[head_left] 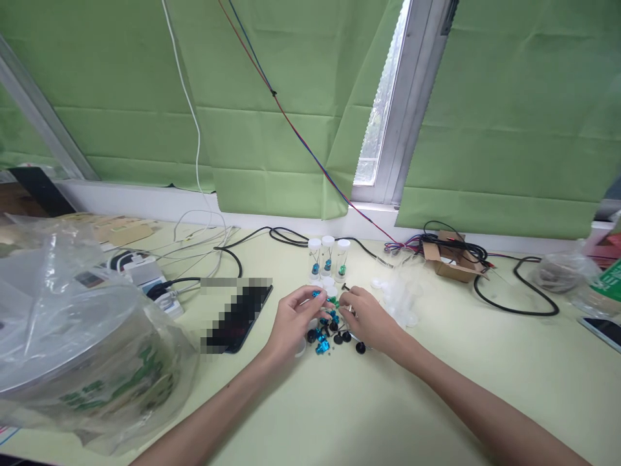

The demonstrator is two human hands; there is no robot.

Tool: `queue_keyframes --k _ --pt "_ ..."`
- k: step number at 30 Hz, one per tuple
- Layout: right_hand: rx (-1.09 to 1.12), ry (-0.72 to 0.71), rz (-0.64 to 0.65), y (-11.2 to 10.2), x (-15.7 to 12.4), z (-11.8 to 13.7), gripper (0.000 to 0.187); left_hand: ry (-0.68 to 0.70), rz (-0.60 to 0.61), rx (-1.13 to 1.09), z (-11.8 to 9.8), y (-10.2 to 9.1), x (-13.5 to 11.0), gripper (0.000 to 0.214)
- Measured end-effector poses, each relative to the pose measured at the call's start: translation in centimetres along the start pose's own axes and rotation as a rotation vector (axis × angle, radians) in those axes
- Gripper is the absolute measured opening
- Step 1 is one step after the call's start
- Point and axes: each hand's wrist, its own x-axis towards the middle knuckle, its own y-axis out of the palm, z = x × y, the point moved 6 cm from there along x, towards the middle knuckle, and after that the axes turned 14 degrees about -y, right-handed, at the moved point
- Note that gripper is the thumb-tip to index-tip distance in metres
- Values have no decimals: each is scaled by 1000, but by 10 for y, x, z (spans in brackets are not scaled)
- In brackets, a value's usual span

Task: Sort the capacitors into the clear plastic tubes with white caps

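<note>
Both hands meet over a small pile of blue, green and black parts point(328, 334) on the pale yellow table point(339, 414). My left hand point(292, 320) is closed in a pinch on a small blue part point(316, 294). My right hand point(367, 315) is closed in a pinch on a thin black pin-like part point(345, 287). Just behind the hands stand three clear vials with white caps point(328, 257), each with a small coloured piece inside.
A black phone point(241, 315) lies left of the hands. A large clear bag over a round tin point(82, 362) fills the left. Cables, a power strip point(145, 275), a cardboard box point(451, 259), clear plastic bags point(400, 298) and another phone point(604, 330) lie around.
</note>
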Motion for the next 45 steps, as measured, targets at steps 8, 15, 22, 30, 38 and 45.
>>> queue_keyframes --k 8,15,22,30,38,45 --pt "119 -120 -4 7 -5 30 8 157 -99 105 -7 -7 1 22" --pt "140 -232 20 17 -11 40 24 218 -205 229 -13 -7 -1 22" --pt "100 -224 39 23 -11 38 17 250 -211 262 -10 -6 -5 21" --pt "96 -213 57 22 -11 36 15 271 -224 284 -11 -6 -6 20" --pt "72 -215 96 20 -9 37 18 258 -230 258 -12 -6 -7 20" --pt "27 -209 111 18 -9 38 18 258 -232 253 -12 -6 -6 21"
